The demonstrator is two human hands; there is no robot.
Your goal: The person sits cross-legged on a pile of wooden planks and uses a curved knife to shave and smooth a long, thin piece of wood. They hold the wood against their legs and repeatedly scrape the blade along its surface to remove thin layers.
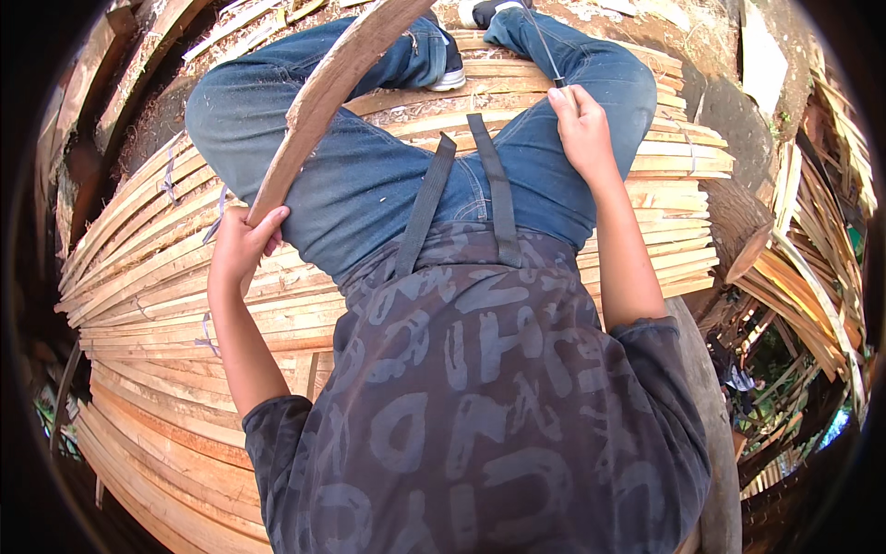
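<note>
My left hand (pixel 245 242) is closed round the lower end of a long, flat wooden slat (pixel 318 115). The slat slants up and to the right over my left thigh and runs out of the top of the view. Its edge looks rough and chipped partway along. Above my right thigh, my right hand (pixel 586 134) is closed round the handle of a knife (pixel 544 46). Its long, thin metal blade points up and slightly left, seen nearly edge-on, with the tip close to the top edge. Knife and slat are apart.
Tied bundles of thin wooden slats (pixel 152 268) lie under and around my bent legs. A cut log (pixel 752 254) sits at the right, with split wood strips (pixel 798 305) beyond it. Dark boards (pixel 143 69) lean at the upper left. Shavings cover the ground ahead.
</note>
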